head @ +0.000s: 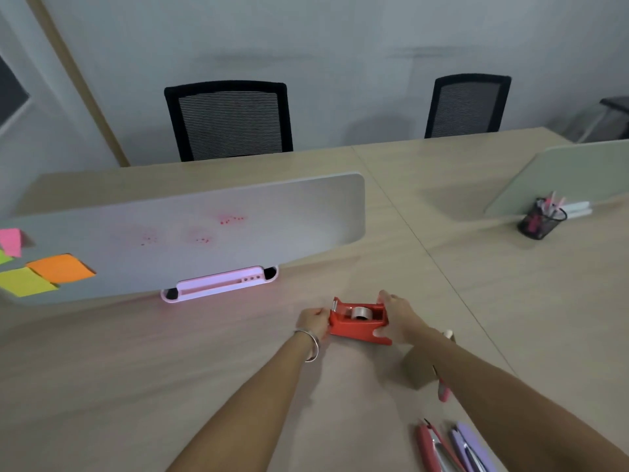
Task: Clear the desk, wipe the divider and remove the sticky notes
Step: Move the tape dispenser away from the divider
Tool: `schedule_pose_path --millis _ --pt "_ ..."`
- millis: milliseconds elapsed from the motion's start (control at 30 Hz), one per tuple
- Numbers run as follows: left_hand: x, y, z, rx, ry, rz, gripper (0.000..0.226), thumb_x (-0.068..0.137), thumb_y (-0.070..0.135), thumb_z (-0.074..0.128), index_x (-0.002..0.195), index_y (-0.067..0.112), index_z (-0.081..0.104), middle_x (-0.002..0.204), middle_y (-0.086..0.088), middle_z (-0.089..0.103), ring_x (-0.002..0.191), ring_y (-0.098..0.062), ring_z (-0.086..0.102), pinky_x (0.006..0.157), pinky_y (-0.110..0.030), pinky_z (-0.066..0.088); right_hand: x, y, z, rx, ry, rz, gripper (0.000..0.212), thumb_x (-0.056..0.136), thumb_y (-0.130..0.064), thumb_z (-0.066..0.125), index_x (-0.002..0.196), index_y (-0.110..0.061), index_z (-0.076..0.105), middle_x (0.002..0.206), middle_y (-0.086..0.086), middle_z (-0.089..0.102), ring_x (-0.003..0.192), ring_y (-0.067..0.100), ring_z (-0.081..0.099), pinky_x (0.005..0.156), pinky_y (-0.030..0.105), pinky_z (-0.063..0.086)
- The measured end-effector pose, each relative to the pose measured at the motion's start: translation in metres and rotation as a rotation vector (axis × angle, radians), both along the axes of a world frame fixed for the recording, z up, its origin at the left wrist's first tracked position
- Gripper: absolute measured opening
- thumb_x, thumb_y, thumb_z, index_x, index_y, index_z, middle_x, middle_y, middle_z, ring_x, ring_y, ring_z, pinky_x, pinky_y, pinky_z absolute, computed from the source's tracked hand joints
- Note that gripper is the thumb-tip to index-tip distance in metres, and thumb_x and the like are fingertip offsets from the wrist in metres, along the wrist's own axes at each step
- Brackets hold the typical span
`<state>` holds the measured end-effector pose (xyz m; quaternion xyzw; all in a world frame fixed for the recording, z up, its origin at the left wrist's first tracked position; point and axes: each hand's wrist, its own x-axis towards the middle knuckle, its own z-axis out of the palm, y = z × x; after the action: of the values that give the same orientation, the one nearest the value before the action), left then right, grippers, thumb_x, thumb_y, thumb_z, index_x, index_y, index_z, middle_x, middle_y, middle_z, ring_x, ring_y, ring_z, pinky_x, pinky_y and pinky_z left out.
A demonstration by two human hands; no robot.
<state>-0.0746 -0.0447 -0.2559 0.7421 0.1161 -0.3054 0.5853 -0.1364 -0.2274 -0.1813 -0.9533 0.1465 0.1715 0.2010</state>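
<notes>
A red tape dispenser (357, 327) with a roll of tape sits on the desk (170, 369) in front of me. My left hand (313, 321) grips its cutter end and my right hand (398, 318) grips its other end. Behind it stands the grey divider (204, 233), marked with red spots (231, 219). Orange (61, 267), yellow (25, 281) and pink (10, 241) sticky notes are stuck on the divider's left part. A pink holder (218, 284) sits at the divider's foot.
A red stapler (432, 447) and a purple one (469, 447) lie at the lower right, near a small brown box (418, 367) and a pink pen (442, 391). A black mesh pen cup (539, 219) stands far right by a second divider (578, 172). Two black chairs (231, 120) stand behind the desk.
</notes>
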Motion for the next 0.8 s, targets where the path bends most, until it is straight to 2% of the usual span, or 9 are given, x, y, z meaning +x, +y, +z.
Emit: schedule_pose_path --millis 100,233,333,433,500,567,633,700,800 --pt "-0.003 -0.012 -0.003 0.005 0.03 -0.011 0.023 0.064 0.031 0.051 0.048 0.018 0.062 0.07 -0.007 0.058 0.069 -0.021 0.052 0.067 -0.031 0.037 -0.003 -0.013 -0.004 0.009 0.034 -0.021 0.052 0.066 -0.02 0.078 0.101 -0.015 0.039 0.098 0.007 0.046 0.089 0.023 0.042 0.074 0.027 0.034" --pt "-0.012 -0.017 0.024 -0.007 0.093 -0.003 0.025 0.063 0.021 0.058 0.041 0.023 0.068 0.068 -0.004 0.061 0.072 -0.021 0.054 0.065 -0.028 0.038 -0.002 -0.021 -0.006 0.019 0.111 -0.024 0.055 0.067 -0.017 0.078 0.108 -0.009 0.042 0.115 0.017 0.056 0.092 0.026 0.048 0.073 0.029 0.038" --pt "-0.017 -0.017 0.042 -0.005 0.068 -0.04 0.019 0.073 0.019 0.054 0.055 0.019 0.059 0.075 -0.006 0.054 0.07 -0.021 0.047 0.055 -0.026 0.031 0.006 -0.02 0.003 0.0 0.173 0.021 0.062 0.068 -0.024 0.078 0.118 -0.005 0.046 0.12 0.016 0.057 0.092 0.024 0.049 0.074 0.03 0.039" --pt "-0.022 -0.01 0.063 0.026 0.01 -0.039 0.016 0.084 0.015 0.046 0.072 0.024 0.051 0.084 -0.007 0.046 0.072 -0.019 0.041 0.053 -0.025 0.027 0.017 -0.012 0.021 -0.044 0.195 0.097 0.061 0.073 -0.028 0.075 0.124 -0.005 0.05 0.128 0.012 0.055 0.114 0.027 0.054 0.081 0.028 0.04" --pt "-0.023 0.0 0.081 0.051 -0.037 -0.034 0.017 0.086 0.014 0.046 0.073 0.023 0.052 0.085 -0.006 0.047 0.077 -0.019 0.041 0.053 -0.024 0.027 0.024 -0.004 0.033 -0.052 0.173 0.123 0.062 0.074 -0.028 0.073 0.127 -0.006 0.05 0.131 0.01 0.054 0.119 0.026 0.052 0.085 0.025 0.04" --pt "-0.026 0.018 0.097 0.062 -0.072 -0.015 0.018 0.087 0.01 0.045 0.077 0.021 0.055 0.087 -0.006 0.047 0.08 -0.019 0.041 0.052 -0.023 0.028 0.028 0.009 0.046 -0.052 0.134 0.148 0.06 0.073 -0.028 0.073 0.125 -0.007 0.05 0.129 0.01 0.055 0.114 0.024 0.052 0.081 0.022 0.038" --pt "-0.032 0.043 0.113 0.069 -0.117 0.009 0.02 0.088 0.007 0.045 0.095 0.018 0.061 0.09 -0.004 0.049 0.081 -0.018 0.043 0.053 -0.022 0.029 0.033 0.027 0.055 -0.067 0.088 0.189 0.055 0.075 -0.026 0.07 0.124 -0.009 0.051 0.129 0.01 0.055 0.114 0.024 0.052 0.085 0.024 0.04" --pt "-0.034 0.065 0.124 0.077 -0.14 0.046 0.029 0.088 0.008 0.046 0.111 0.015 0.062 0.088 -0.002 0.052 0.075 -0.017 0.048 0.051 -0.019 0.031 0.04 0.041 0.065 -0.075 0.046 0.223 0.049 0.078 -0.024 0.068 0.122 -0.01 0.053 0.127 0.01 0.055 0.117 0.024 0.052 0.085 0.024 0.04" --pt "-0.051 0.123 0.139 0.085 -0.175 0.158 0.022 0.09 0.006 0.042 0.101 0.019 0.057 0.082 -0.003 0.051 0.06 -0.01 0.044 0.044 -0.014 0.035 0.047 0.088 0.076 -0.03 -0.006 0.303 0.044 0.079 -0.02 0.069 0.119 -0.007 0.056 0.107 0.007 0.054 0.108 0.025 0.055 0.077 0.021 0.035"
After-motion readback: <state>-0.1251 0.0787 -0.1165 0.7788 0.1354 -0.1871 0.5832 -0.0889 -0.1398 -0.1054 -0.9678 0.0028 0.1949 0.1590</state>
